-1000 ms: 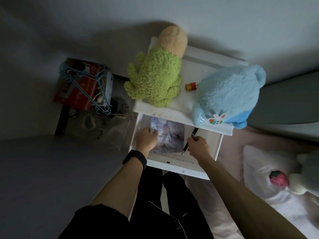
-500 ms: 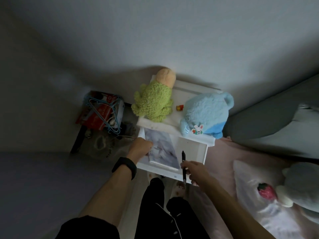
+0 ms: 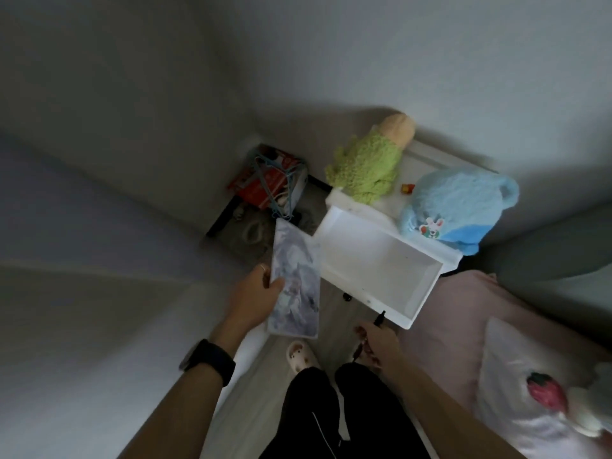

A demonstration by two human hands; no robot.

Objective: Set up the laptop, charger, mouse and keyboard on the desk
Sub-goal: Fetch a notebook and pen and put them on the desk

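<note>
My left hand [image 3: 256, 294] grips a flat rectangular pad with a pale grey-blue printed picture [image 3: 294, 279], held out over the floor to the left of the open white drawer [image 3: 427, 298]. My right hand [image 3: 376, 342] holds a black pen [image 3: 379, 319] near the drawer's front corner. The drawer's inside looks bare. No laptop, charger, mouse or keyboard shows in this view.
A green plush toy [image 3: 367, 164] and a blue plush toy [image 3: 460, 207] sit on the white nightstand [image 3: 427, 157]. A red box with blue hangers [image 3: 268, 183] stands on the floor at the left. A pink bed with a pillow [image 3: 516, 392] lies right. My legs stand below.
My left hand has lifted the printed pad out of the drawer and carried it left. My right hand with the pen has drawn back from the drawer. The view has pulled away.
</note>
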